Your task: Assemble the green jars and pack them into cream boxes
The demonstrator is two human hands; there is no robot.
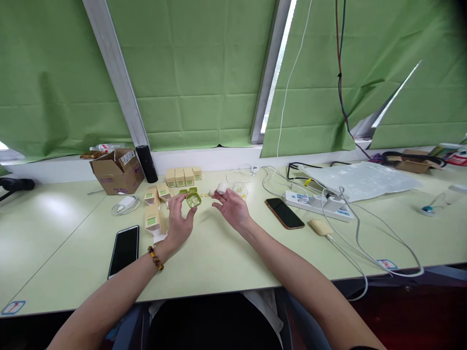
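My left hand (178, 224) holds a small green case (193, 200) between thumb and fingers. Its lid stands open at the far side, and small clear pieces seem to lie inside. To the right, my right hand (235, 212) is turned partly palm up, its fingers on a small white bottle-like object (222, 188) that points toward the case. Behind that hand are clear round containers (239, 187) with bits of yellow, partly hidden. Small cardboard boxes (153, 219) with green labels stand beside my left hand, the nearest with a flap open.
Several more small boxes (180, 177) line the back, near a black cylinder (146, 164) and a large carton (118, 172). Phones lie left (124, 251) and right (284, 213). A power strip (317, 204) with loose white cables and a beige mouse-shaped device (320, 227) occupy the right.
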